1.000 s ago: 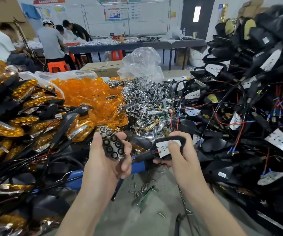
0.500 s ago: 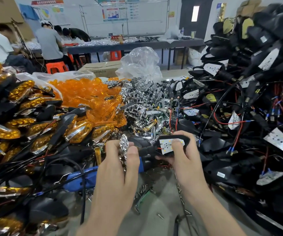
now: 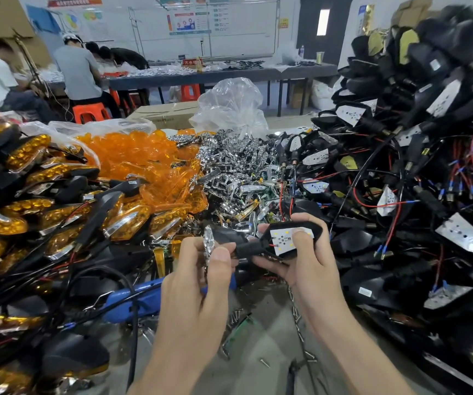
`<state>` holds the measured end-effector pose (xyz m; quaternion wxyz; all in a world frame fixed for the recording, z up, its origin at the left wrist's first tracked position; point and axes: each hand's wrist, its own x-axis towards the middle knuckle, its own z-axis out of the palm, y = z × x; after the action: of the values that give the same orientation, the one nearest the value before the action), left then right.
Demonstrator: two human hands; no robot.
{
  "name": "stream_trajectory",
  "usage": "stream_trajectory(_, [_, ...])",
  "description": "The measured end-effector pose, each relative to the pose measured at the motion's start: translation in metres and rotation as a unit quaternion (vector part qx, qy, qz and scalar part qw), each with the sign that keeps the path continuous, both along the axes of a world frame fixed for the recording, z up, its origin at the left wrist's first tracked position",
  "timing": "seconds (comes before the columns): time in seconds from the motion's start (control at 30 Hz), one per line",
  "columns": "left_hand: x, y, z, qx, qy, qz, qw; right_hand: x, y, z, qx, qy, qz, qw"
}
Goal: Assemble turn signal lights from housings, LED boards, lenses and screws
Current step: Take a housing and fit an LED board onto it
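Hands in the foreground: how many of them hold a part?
2. The left hand pinches a chrome reflector at centre; the right hand grips the black housing with its LED board.

black housing (image 3: 317, 230) with white led board (image 3: 280, 241) seated inside, open face up, stalk end pointing left, held in right hand (image 3: 309, 269). chrome reflector (image 3: 208, 245) edge-on, upright, pinched in left hand (image 3: 201, 286), just beside the stalk. amber lenses (image 3: 144, 155) heaped behind. loose screws (image 3: 236, 313) on table below.

A long grey table (image 3: 229, 75) with orange stools (image 3: 90, 112) stands before a poster-hung white wall (image 3: 246, 24), beside a dark door (image 3: 309, 38).
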<state>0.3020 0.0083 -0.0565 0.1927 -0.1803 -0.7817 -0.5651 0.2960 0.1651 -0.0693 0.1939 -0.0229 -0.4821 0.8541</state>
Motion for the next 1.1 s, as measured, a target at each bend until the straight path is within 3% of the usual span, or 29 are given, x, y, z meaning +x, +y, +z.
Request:
stream_trajectory(0.5, [0.003, 0.005, -0.004, 0.009, -0.004, -0.030, 1.000, 0.001, 0.000, 0.007, -0.126, -0.052, 0.082, 0.987])
stream_trajectory(0.8, [0.000, 0.001, -0.001, 0.003, -0.005, -0.011, 1.000, -0.003, -0.005, 0.003, -0.083, -0.029, 0.064, 0.994])
stream_trajectory(1.0, [0.000, 0.001, 0.010, 0.045, -0.024, -0.101, 0.994, -0.001, -0.005, 0.002, -0.098, -0.007, 0.040, 0.994])
stream_trajectory(1.1, [0.000, 0.002, 0.009, -0.006, -0.029, -0.095, 0.995, 0.002, -0.008, 0.003, -0.063, -0.008, 0.022, 0.998])
